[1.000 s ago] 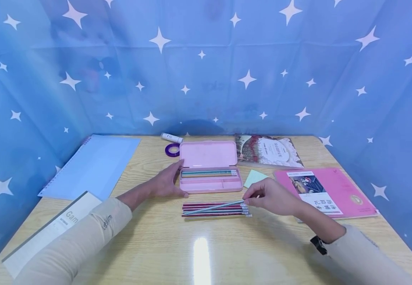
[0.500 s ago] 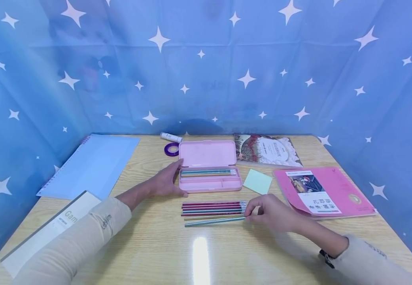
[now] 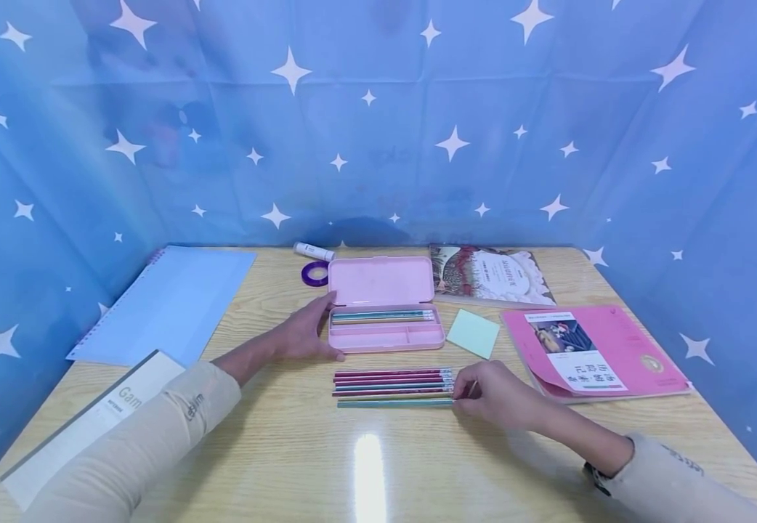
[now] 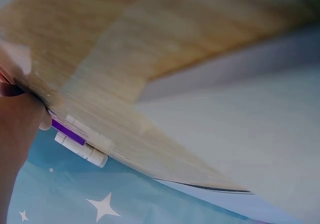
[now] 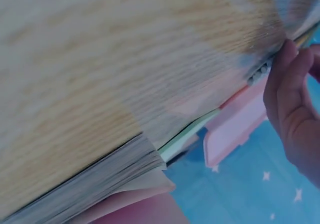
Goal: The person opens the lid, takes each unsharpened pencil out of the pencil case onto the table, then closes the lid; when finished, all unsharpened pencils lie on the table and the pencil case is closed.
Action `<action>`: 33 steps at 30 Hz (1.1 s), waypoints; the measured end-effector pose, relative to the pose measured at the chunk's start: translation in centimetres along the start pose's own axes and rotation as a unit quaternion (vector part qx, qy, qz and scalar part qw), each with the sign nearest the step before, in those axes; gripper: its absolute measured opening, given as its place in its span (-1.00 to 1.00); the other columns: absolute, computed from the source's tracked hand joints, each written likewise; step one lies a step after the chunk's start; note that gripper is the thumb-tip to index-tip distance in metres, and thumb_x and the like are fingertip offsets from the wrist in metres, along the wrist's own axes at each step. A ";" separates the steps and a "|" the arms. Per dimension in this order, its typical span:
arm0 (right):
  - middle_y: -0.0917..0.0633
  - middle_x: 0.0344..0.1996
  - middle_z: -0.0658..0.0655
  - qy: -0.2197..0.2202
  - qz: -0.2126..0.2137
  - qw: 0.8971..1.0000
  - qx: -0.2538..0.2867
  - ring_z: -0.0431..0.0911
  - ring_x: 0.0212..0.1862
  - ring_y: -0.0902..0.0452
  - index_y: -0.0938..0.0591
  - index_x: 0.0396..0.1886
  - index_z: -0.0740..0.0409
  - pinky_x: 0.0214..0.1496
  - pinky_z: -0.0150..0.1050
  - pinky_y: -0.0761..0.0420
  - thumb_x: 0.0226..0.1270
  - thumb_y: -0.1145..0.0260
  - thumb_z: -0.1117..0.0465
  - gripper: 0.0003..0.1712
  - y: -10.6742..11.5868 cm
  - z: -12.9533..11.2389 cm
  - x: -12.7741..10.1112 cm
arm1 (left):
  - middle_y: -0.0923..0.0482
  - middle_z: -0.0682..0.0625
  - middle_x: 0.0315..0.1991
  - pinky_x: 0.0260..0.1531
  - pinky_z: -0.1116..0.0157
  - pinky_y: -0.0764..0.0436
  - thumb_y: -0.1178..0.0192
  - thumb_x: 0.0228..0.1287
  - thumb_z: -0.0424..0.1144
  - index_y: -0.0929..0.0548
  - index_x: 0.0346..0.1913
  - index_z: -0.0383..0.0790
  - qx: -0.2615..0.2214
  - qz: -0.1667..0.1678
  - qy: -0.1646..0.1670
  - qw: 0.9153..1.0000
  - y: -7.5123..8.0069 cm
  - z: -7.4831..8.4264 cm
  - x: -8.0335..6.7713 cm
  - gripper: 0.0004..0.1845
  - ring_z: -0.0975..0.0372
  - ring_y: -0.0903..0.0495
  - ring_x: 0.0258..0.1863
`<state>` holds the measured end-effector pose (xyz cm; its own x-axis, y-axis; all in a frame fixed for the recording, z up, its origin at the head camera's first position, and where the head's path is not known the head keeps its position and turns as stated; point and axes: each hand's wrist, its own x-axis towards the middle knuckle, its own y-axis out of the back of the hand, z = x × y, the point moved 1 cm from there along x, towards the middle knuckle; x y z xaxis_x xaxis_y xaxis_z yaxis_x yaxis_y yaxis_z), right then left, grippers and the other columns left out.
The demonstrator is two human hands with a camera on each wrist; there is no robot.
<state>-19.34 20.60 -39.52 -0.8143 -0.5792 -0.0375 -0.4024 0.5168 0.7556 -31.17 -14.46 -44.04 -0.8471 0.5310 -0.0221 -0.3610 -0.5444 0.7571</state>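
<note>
Neatly alongside the others, one teal pencil [image 3: 391,404] lies at the near edge of the row of pencils [image 3: 385,378], its right end pinched between thumb and fingers of the right hand [image 3: 499,396], at three o'clock if the row is the centre and twelve is straight ahead. It should be light and stiff, with a slick coat and a readiness to roll, so the end gives a sure pinch and the middle the best balance; the wood ought to be sturdy unless bent hard. At twelve sits the case [image 3: 368,339], lid [image 3: 381,281] up; it looks like thin, rigid plastic, light enough to slide, and best steadied by a side wall, where the left hand [image 3: 300,333], toward ten, rests with thumb and fingers spread apart and no pinch to be seen. Counted from the near side: one notebook [image 3: 87,425] between eight and nine; the one held pencil; at least five more in the row, too tightly packed to number surely; one pink book [image 3: 653,334] between two and three; one case, at least two pencils in its far compartment; one pad [image 3: 473,334] between one and two; one blue book [image 3: 169,305] at ten; one picture book [image 3: 499,276] at one; then one tape [image 3: 315,284] and one glue stick [image 3: 314,252], both toward eleven.
</note>
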 end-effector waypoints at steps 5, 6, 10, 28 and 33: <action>-0.65 -0.52 -0.14 -0.004 0.005 1.000 -0.012 -0.33 -0.46 -0.48 -0.69 -0.47 0.07 -0.44 -0.41 -0.56 0.15 -0.48 0.35 -0.87 -0.1 0.0 0.1 | -0.11 -0.17 0.51 0.48 0.09 -0.06 -0.56 -0.16 0.22 0.21 0.59 -0.25 0.004 0.001 -0.001 1.000 0.0 0.0 -0.1 0.45 0.00 -0.05 0.52; -0.64 -0.52 -0.14 -0.005 0.006 1.000 -0.014 -0.34 -0.46 -0.48 -0.69 -0.47 0.07 -0.44 -0.41 -0.56 0.15 -0.48 0.35 -0.87 -0.1 0.0 0.1 | -0.12 -0.17 0.51 0.48 0.09 -0.06 -0.56 -0.16 0.22 0.22 0.59 -0.25 0.003 0.001 -0.001 1.000 0.0 0.0 -0.1 0.45 0.00 -0.05 0.52; -0.63 -0.54 -0.14 -0.018 0.013 1.000 -0.017 -0.32 -0.46 -0.48 -0.68 -0.46 0.08 -0.43 -0.41 -0.55 0.13 -0.48 0.37 -0.86 -0.1 0.2 0.1 | -0.10 -0.15 0.52 0.48 0.11 -0.05 -0.55 -0.15 0.22 0.22 0.59 -0.22 0.007 0.001 0.004 1.000 0.0 0.0 -0.2 0.44 0.02 -0.03 0.52; -0.59 -0.54 -0.09 -0.063 0.026 0.997 -0.040 -0.23 -0.46 -0.44 -0.63 -0.46 0.11 -0.42 -0.40 -0.52 0.08 -0.51 0.36 -0.81 0.2 1.0 0.2 | -0.10 -0.19 0.51 0.48 0.07 -0.03 -0.56 -0.16 0.22 0.22 0.59 -0.27 0.006 -0.003 0.001 1.000 0.0 0.3 -0.2 0.45 -0.02 -0.04 0.52; -0.61 -0.53 -0.10 -0.051 0.026 0.998 -0.040 -0.24 -0.43 -0.48 -0.66 -0.46 0.12 -0.38 -0.39 -0.56 0.09 -0.47 0.39 -0.86 0.3 1.2 0.7 | -0.08 -0.18 0.52 0.49 0.09 -0.01 -0.56 -0.16 0.21 0.25 0.59 -0.25 0.010 -0.014 0.008 1.000 0.2 0.4 0.0 0.46 0.00 0.00 0.53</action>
<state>-20.54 21.03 -40.11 -0.8730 -0.4840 -0.0603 -0.3273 0.4897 0.8082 -31.09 -14.35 -43.62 -0.8427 0.5357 -0.0530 -0.3771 -0.5171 0.7684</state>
